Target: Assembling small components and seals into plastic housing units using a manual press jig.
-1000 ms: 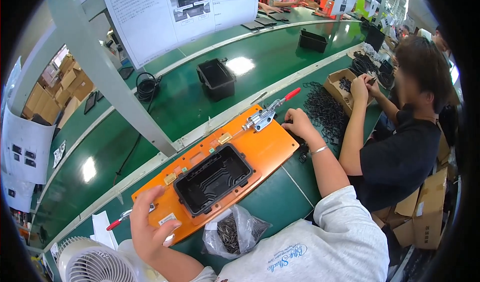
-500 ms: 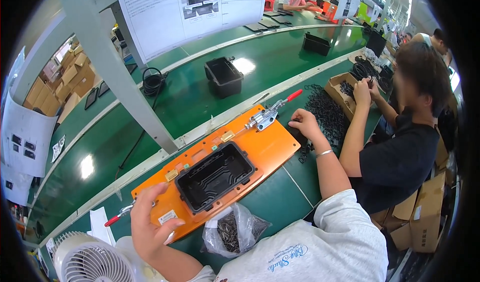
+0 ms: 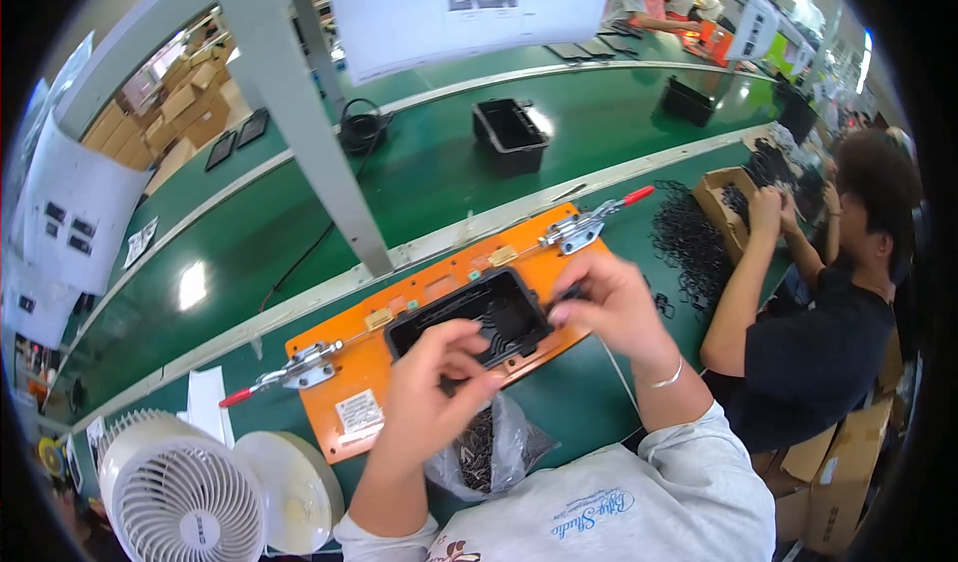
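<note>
A black rectangular plastic box [image 3: 469, 307] lies with its hollow side up in an orange fixture plate [image 3: 334, 387]. Over the box's near left side, my left hand [image 3: 429, 387] is open, its fingers bent and apart with nothing seen between them. At the box's right end, my right hand [image 3: 624, 312] pinches a small black part [image 3: 569, 297]; the fingers cover much of it, so its exact kind does not show. Toggle clamps with red handles sit at the plate's two ends, the left clamp [image 3: 304, 365] and the right clamp [image 3: 582, 228].
A plastic bag of screws [image 3: 484, 452] lies before the fixture. A white fan [image 3: 190, 492] stands at the near left. Rightward are a pile of black rings [image 3: 689, 243], a carton [image 3: 723, 208] and a co-worker [image 3: 818, 302]. Another black box [image 3: 511, 138] sits beyond the rail.
My right hand has come from beside the black ring pile to the box's right end with the small black part. My left hand has moved right, from the plate's left end to over the box.
</note>
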Available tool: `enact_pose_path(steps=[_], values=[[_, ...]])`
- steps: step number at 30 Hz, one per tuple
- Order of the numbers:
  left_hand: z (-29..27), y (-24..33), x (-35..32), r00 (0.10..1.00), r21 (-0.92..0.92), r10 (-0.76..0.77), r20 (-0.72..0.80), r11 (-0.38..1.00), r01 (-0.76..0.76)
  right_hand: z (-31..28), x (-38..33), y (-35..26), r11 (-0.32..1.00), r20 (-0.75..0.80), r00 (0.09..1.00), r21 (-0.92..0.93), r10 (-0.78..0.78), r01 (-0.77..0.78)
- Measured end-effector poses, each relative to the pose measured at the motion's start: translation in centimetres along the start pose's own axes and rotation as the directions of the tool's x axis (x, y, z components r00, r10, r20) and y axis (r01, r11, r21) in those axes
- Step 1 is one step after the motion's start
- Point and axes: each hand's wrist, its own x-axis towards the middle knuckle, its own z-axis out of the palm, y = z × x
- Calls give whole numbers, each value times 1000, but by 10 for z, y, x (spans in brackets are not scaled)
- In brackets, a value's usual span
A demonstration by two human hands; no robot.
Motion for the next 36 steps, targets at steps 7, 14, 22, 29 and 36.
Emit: enact_pose_path(steps=[7, 14, 22, 29, 36], values=[[2, -5, 4, 995, -240, 104, -2, 965, -101, 58, 10, 1, 992, 259, 960, -43, -104, 119], [-19, 0, 9, 975, -421, -60, -213, 907, -37, 48, 21, 7, 875, 319, 933, 390, 165, -287], [-20, -15, 11, 990, -601, -127, 56, 787, 136, 54, 18, 30, 1000, 126, 992, 26, 3, -7], [-11, -14, 11, 983, -591, -132, 126, 786, 181, 56, 20, 20, 890, 247, 960, 399, 128, -221], [-11, -19, 11, 998, -516, 56, -16, 855, -56, 63, 15, 23, 975, 253, 967, 219, -23, -34]])
